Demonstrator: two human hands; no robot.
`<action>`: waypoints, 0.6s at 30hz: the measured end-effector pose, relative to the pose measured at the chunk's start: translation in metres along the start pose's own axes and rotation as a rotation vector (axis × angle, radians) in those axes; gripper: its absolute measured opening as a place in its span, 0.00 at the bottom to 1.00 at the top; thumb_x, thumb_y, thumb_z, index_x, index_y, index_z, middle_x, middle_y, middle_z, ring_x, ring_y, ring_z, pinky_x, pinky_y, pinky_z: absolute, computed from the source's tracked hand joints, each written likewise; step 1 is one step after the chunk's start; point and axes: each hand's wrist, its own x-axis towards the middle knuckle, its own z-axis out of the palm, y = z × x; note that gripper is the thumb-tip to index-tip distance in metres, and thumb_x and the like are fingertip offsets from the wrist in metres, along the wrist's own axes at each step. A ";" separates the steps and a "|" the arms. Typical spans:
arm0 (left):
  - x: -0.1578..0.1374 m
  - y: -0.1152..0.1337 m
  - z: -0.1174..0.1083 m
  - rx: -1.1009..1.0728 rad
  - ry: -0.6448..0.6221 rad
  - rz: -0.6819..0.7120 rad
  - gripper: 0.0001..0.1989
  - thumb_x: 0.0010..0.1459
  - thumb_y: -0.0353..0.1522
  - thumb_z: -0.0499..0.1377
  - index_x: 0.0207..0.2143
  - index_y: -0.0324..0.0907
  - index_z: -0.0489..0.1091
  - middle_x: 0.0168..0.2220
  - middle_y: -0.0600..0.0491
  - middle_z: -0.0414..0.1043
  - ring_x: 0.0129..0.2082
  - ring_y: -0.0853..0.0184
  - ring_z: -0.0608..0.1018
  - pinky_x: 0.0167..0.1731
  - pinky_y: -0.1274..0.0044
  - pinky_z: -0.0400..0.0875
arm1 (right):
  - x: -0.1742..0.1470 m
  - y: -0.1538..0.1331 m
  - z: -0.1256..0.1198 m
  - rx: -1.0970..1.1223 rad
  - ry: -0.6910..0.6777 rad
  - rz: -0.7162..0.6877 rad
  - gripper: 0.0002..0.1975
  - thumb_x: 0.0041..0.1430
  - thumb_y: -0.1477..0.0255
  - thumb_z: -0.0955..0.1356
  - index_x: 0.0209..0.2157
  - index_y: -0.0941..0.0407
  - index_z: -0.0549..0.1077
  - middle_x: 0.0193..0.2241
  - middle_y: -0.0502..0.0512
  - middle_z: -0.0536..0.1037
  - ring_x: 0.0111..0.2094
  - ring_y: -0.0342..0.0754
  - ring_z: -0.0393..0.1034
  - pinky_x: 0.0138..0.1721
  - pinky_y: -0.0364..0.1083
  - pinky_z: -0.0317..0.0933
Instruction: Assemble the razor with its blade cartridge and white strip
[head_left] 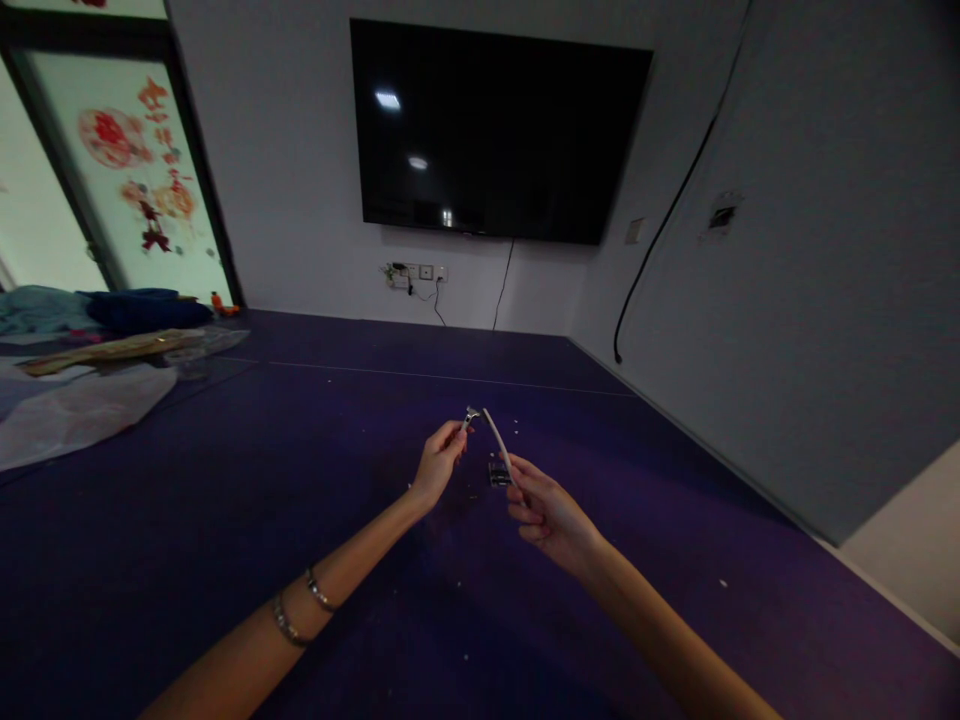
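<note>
My left hand [439, 462] is closed around a small silver metal tool [470, 415] with a wider head, perhaps a small wrench; its exact kind is too small to tell. Between the fingers and thumb of my right hand [551, 510] is a thin, slightly curved white cable-like piece [496, 434], its dark-tipped end pointing up and left. That tip sits close beside the tool's head; whether they touch I cannot tell. Below and between the hands lies a small dark box-like object [498, 474] on the purple floor [360, 600], partly behind my right fingers.
Small white bits [723, 583] are scattered over the floor. At the left lie clear plastic sheeting [97, 410] and dark blue cloth [150, 310]. A television [502, 130] hangs on the far wall above sockets [425, 272]. A black cable [664, 220] runs down the right wall.
</note>
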 end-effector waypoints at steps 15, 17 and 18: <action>-0.005 -0.004 0.003 -0.001 -0.009 -0.013 0.14 0.54 0.41 0.54 0.35 0.40 0.69 0.22 0.58 0.60 0.21 0.74 0.62 0.22 0.82 0.57 | -0.004 0.020 0.008 0.027 0.122 -0.072 0.20 0.48 0.67 0.71 0.44 0.50 0.65 0.19 0.42 0.62 0.14 0.32 0.46 0.13 0.34 0.34; -0.005 -0.005 0.003 0.001 -0.017 -0.008 0.13 0.54 0.41 0.54 0.35 0.40 0.69 0.22 0.58 0.60 0.21 0.74 0.62 0.22 0.81 0.57 | -0.004 0.017 0.008 0.046 0.114 -0.087 0.19 0.48 0.67 0.70 0.43 0.50 0.65 0.19 0.42 0.61 0.14 0.32 0.46 0.13 0.34 0.33; -0.005 -0.005 0.003 0.005 -0.024 -0.002 0.13 0.54 0.41 0.54 0.35 0.40 0.69 0.22 0.58 0.60 0.21 0.74 0.62 0.22 0.81 0.57 | -0.003 0.016 0.008 0.053 0.107 -0.094 0.19 0.48 0.68 0.70 0.43 0.50 0.65 0.19 0.42 0.61 0.14 0.32 0.46 0.13 0.34 0.33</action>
